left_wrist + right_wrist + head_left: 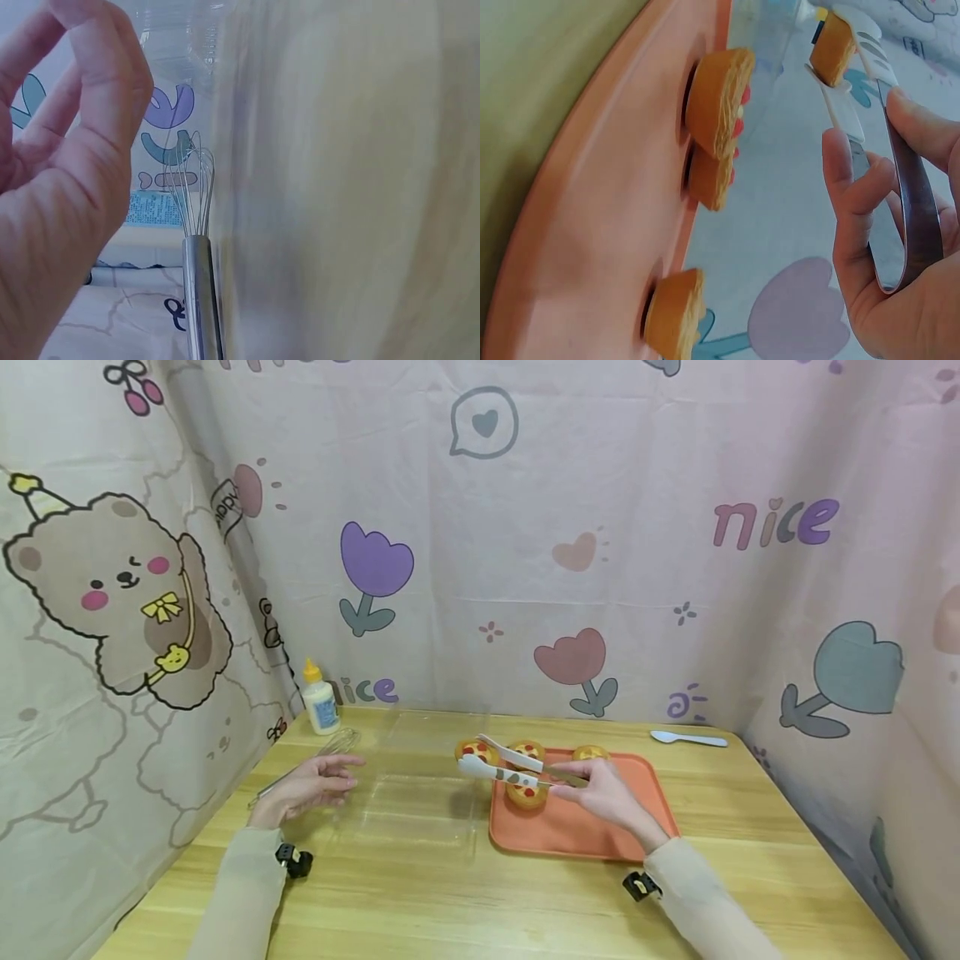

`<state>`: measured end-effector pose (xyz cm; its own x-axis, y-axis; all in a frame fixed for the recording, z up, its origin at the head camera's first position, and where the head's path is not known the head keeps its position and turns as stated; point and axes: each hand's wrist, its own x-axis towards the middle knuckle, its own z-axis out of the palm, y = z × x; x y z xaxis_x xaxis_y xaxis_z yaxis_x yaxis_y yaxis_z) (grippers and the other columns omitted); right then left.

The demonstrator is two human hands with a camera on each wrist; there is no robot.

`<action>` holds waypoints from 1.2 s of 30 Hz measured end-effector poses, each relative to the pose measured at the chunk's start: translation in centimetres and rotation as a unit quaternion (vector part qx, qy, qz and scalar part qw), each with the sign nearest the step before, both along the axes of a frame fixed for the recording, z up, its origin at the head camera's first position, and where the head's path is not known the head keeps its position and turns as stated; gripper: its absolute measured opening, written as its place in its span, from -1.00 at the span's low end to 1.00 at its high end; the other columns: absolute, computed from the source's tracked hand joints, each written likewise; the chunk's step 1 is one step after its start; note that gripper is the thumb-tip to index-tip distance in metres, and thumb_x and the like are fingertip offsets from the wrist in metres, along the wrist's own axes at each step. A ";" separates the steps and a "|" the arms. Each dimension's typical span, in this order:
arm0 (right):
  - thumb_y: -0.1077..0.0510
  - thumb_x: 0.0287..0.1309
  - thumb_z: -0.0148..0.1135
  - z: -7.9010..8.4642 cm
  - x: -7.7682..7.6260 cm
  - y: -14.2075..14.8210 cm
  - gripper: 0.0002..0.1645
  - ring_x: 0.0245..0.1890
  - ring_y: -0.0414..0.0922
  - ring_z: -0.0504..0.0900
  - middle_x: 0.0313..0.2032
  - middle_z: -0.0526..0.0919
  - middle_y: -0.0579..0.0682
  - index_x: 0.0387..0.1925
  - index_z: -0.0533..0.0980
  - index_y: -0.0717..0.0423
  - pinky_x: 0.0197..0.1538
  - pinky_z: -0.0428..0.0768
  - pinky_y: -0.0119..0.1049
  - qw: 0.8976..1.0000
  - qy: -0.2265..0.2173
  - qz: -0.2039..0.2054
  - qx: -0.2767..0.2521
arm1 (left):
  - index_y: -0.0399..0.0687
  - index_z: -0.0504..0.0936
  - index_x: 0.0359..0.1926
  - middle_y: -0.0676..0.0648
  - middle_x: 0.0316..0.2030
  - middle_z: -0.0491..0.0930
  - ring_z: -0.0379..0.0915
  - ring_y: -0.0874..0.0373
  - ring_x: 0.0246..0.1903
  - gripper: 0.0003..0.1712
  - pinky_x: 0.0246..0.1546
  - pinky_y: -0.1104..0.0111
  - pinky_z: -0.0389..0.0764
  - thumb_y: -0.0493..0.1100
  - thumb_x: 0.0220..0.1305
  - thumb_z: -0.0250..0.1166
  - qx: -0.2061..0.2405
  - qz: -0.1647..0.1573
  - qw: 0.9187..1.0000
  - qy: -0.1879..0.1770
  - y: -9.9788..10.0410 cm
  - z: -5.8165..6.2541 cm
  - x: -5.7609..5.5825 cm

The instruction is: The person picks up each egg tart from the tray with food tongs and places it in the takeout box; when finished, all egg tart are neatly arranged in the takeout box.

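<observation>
My right hand (603,793) grips metal tongs (915,210) with white tips, thumb on one arm and fingers on the other. The tips pinch a small tart (832,49) with a golden crust, raised left of the orange tray (585,835). On that tray rest a red-topped tart (527,796), another behind it (528,748) and one at the back (591,752). My left hand (311,785) hovers with loosely bent fingers, holding nothing, left of a clear plastic container (420,837) whose lid (438,731) stands raised at the back.
A wire whisk (341,742) lies on the wooden table (450,910) beyond my left hand. Behind it stands a glue bottle (322,708) with a yellow cap. At the back right lies a pale plastic utensil (690,739). A printed curtain (480,552) hangs behind the table.
</observation>
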<state>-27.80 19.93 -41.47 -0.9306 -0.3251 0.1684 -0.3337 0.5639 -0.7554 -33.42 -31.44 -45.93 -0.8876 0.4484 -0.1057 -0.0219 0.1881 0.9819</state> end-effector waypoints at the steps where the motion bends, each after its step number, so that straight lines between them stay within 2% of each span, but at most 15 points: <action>1: 0.04 0.14 0.40 0.0 0.0 -0.3 -0.54 -0.12 -0.12 0.70 -0.01 0.72 0.03 0.09 0.62 0.01 -0.12 0.66 -0.35 1.000 0.000 0.000 -0.004 | -0.34 0.15 0.43 -0.04 -0.14 0.56 0.59 0.15 -0.25 -0.28 -0.17 0.25 0.71 -0.24 0.37 0.24 0.003 -0.003 1.000 0.000 -0.1 0.0 0.0; 4: 0.03 0.10 0.43 0.0 -0.2 -1.2 -0.53 -0.29 -0.16 0.67 -0.05 0.74 0.02 0.08 0.63 -0.01 -0.26 0.63 -0.38 1.000 -0.007 -0.006 -0.014 | -0.35 0.15 0.43 0.01 -0.14 0.57 0.60 0.16 -0.24 -0.28 -0.17 0.27 0.71 -0.25 0.37 0.23 0.013 -0.009 1.000 -0.003 -0.2 -0.1 0.1; 9: 0.04 0.06 0.46 -0.2 -0.5 -2.4 -0.52 -0.60 -0.23 0.44 -0.06 0.74 0.06 0.06 0.64 -0.03 -0.53 0.42 -0.42 1.000 -0.016 -0.009 -0.019 | -0.36 0.13 0.44 0.04 -0.16 0.58 0.60 0.18 -0.24 -0.28 -0.19 0.30 0.71 -0.27 0.37 0.22 0.023 -0.013 1.000 -0.008 -0.3 -0.1 0.1; 13: 0.02 0.07 0.46 -0.3 -0.8 -3.1 -0.53 -0.69 -0.28 0.32 -0.14 0.75 0.03 0.06 0.65 -0.07 -0.58 0.37 -0.44 1.000 0.010 -0.008 0.007 | -0.37 0.12 0.44 0.05 -0.17 0.58 0.59 0.20 -0.26 -0.26 -0.20 0.31 0.71 -0.27 0.36 0.24 0.021 -0.007 1.000 -0.013 -0.2 0.0 0.2; 17: 0.00 0.08 0.44 0.0 -0.9 -3.9 -0.55 -0.67 -0.25 0.32 -0.20 0.76 -0.03 0.06 0.65 -0.14 -0.57 0.34 -0.41 0.999 0.025 -0.011 0.028 | -0.38 0.13 0.43 0.04 -0.17 0.57 0.59 0.19 -0.28 -0.25 -0.22 0.32 0.71 -0.26 0.35 0.26 0.016 0.000 1.000 -0.012 0.0 0.2 0.2; 19: 0.01 0.09 0.44 0.0 -1.0 -4.2 -0.55 -0.68 -0.23 0.29 -0.15 0.76 -0.02 0.07 0.65 -0.14 -0.58 0.30 -0.41 0.999 0.028 -0.008 0.031 | -0.38 0.13 0.43 0.03 -0.16 0.57 0.59 0.19 -0.27 -0.25 -0.22 0.32 0.71 -0.26 0.35 0.26 0.016 0.001 1.000 -0.011 0.0 0.2 0.3; 22: 0.00 0.10 0.44 0.0 -1.1 -4.6 -0.56 -0.73 -0.27 0.20 -0.31 0.75 -0.06 0.06 0.65 -0.15 -0.63 0.21 -0.44 0.998 0.039 -0.006 0.052 | -0.36 0.15 0.43 0.00 -0.14 0.56 0.59 0.18 -0.24 -0.27 -0.20 0.32 0.71 -0.27 0.35 0.25 0.018 -0.004 1.000 -0.011 0.0 0.1 0.3; 27: -0.02 0.11 0.42 0.0 -1.6 -5.2 -0.59 -0.75 -0.27 0.22 -0.47 0.69 -0.05 0.04 0.67 -0.16 -0.64 0.17 -0.44 0.996 0.046 -0.005 0.075 | -0.34 0.16 0.43 0.01 -0.12 0.55 0.59 0.20 -0.21 -0.30 -0.18 0.34 0.70 -0.27 0.37 0.23 0.024 -0.010 1.000 -0.014 -0.1 0.0 0.3; 36: 0.00 0.14 0.40 0.2 -2.4 -6.5 -0.59 -0.71 -0.28 0.20 -0.53 0.59 -0.15 0.05 0.66 -0.11 -0.63 0.14 -0.44 0.995 0.054 0.022 0.086 | -0.41 0.10 0.44 0.05 -0.16 0.57 0.58 0.22 -0.21 -0.28 -0.19 0.36 0.70 -0.29 0.39 0.19 0.032 -0.017 0.999 -0.014 -0.2 0.0 0.2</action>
<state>-30.16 13.40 -41.31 -0.8942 -0.3986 0.2040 -0.4349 0.6649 -0.6072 -33.21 -31.65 -45.91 -0.8684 0.4855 -0.1011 -0.0446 0.1266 0.9910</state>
